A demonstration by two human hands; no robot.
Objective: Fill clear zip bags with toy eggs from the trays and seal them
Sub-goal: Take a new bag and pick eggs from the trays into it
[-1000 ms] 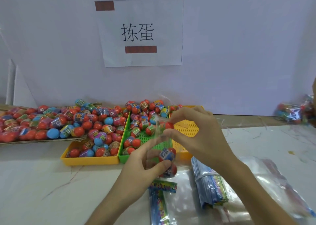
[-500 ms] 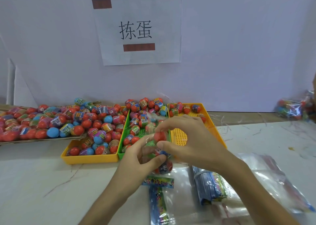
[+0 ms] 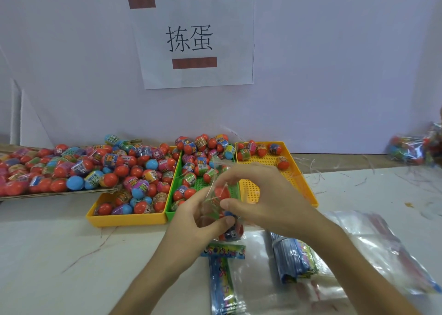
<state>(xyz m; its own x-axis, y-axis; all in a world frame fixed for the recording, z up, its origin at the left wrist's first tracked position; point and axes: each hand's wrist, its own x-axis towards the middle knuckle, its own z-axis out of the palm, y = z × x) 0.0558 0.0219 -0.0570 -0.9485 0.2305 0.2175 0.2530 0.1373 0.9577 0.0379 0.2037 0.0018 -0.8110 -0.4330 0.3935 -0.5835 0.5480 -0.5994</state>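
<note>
Head view: clear zip bag (image 3: pixel 215 202) at frame centre, before the green tray (image 3: pixel 203 183), toy eggs (image 3: pixel 221 192) inside.
Left hand (image 3: pixel 196 221): fingers curled round the bag's belly.
Right hand (image 3: pixel 265 195): fingers pinching its mouth.
Tip: probably sealing; keep eggs below the strip and press it end to end.

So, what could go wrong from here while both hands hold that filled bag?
The left hand and right hand pinch the clear zip bag; whether its mouth is sealed is unclear, so toy eggs could spill toward the green tray. The right forearm passes over loose clear bags, which it may drag.
</note>
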